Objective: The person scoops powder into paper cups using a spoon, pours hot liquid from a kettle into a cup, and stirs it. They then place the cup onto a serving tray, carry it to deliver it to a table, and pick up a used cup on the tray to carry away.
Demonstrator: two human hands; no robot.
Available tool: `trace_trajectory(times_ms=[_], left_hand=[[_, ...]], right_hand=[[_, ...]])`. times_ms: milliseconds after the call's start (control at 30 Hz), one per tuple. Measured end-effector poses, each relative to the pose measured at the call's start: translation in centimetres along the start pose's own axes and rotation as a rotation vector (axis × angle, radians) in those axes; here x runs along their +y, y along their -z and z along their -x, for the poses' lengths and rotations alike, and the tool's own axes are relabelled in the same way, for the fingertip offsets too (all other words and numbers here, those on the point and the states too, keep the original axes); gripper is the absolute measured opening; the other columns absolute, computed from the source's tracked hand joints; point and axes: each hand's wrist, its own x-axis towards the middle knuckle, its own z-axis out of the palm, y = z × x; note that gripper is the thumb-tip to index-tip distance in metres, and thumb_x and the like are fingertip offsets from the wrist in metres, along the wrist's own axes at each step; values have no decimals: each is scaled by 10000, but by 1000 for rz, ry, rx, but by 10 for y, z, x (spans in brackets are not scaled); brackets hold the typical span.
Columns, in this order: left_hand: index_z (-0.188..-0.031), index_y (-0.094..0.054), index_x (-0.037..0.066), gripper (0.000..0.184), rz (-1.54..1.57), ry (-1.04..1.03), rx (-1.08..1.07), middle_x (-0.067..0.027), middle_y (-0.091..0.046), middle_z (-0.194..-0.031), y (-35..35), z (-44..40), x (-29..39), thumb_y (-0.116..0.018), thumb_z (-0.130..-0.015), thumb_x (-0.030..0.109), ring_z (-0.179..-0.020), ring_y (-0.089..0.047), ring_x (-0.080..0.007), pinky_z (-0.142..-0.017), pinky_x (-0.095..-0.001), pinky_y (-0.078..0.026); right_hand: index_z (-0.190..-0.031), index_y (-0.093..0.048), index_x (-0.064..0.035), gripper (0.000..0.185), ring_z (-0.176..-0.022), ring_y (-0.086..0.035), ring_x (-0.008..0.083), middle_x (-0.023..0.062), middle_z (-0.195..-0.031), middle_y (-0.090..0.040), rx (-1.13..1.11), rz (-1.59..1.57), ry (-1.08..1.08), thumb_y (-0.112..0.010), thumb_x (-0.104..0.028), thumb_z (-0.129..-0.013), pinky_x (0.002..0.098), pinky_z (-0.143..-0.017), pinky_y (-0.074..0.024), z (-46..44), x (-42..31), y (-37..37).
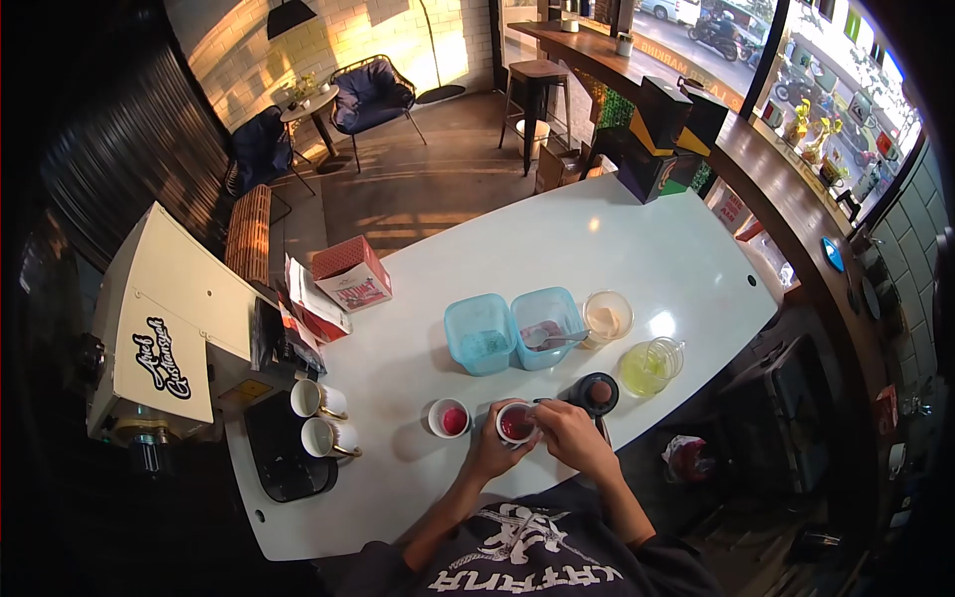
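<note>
Presently, a small round white cup of red liquid [513, 426] is clasped by the curled left hand [490, 453], beside a matching cup [451, 420] on a long white table [418, 313]; whether anything is pinched by the right hand [569, 433] cannot be told.

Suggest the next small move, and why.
Probably one gentle stir of the red contents: the left hand holds the white cup, and the right hand is pinched over its opening as if stirring, though any utensil is too small to make out.

A café, judging by mugs [324, 438], bar stool [537, 71] and street-side window counter [590, 45].
</note>
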Motion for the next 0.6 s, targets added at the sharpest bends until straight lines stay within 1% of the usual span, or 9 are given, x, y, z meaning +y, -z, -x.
trace_trajectory(times_ms=[167,233,267,333,367,433,467,533,600], left_hand=[[-1273,-454,32,688,-37,8,7,-140,-629,-1155,1,2,0,-868,-734,139,-1069,-649,-250,-910,-365,-528],[-1280,-449,42,698,5,52,-3,-139,-622,-1171,0,3,-2,-865,-727,130,-1084,-642,-250,-922,-367,-524],[-1280,-449,42,698,2,51,-4,-139,-622,-1171,0,3,-3,-865,-727,130,-1084,-642,-250,-922,-367,-524],[-1289,-443,50,701,29,54,-15,-136,-616,-1183,0,2,-3,-856,-725,104,-1096,-637,-242,-925,-357,-523],[-1289,-443,50,701,28,52,-17,-136,-616,-1183,1,2,-2,-856,-725,104,-1096,-637,-242,-925,-357,-523],[-1281,-457,36,720,85,75,-15,-139,-623,-1180,1,0,5,-884,-708,129,-1092,-638,-248,-915,-369,-519],[-1281,-457,36,720,86,74,-17,-139,-623,-1180,1,0,4,-884,-708,129,-1092,-638,-248,-915,-369,-519],[-1272,-467,33,712,45,63,-19,-138,-627,-1181,1,1,1,-886,-705,125,-1088,-642,-251,-915,-365,-519],[-1268,-472,32,709,30,55,-18,-141,-625,-1187,1,0,3,-888,-701,125,-1091,-642,-251,-915,-365,-520]], right_hand=[[-984,-617,27,191,-800,-616,390,173,-844,-614,95,45,9,-614,17,-793,463,-718,-496,-2,5,-12],[-987,-613,11,250,-869,-621,386,165,-891,-632,90,9,-49,-628,-10,-739,465,-759,-505,-4,7,-18],[-987,-613,11,250,-869,-621,386,165,-891,-632,92,7,-48,-628,-10,-739,465,-759,-505,-4,6,-18],[-958,-618,14,227,-874,-622,385,174,-892,-632,23,-12,-41,-629,-6,-733,469,-762,-506,-6,3,-16],[-958,-618,14,227,-874,-622,385,174,-892,-632,26,-12,-41,-629,-6,-733,469,-762,-506,-5,3,-15],[-952,-611,15,229,-885,-624,385,178,-898,-633,-56,-36,12,-631,-2,-725,471,-766,-508,-2,2,-12],[-952,-611,15,229,-885,-624,385,178,-898,-633,-54,-36,11,-631,-2,-725,471,-766,-508,-1,2,-10],[-991,-609,17,256,-833,-613,395,175,-859,-616,-61,-7,55,-605,41,-736,463,-729,-497,1,1,-5],[-989,-607,17,252,-840,-612,394,175,-862,-616,-51,22,45,-603,42,-738,466,-733,-496,0,-1,1]])
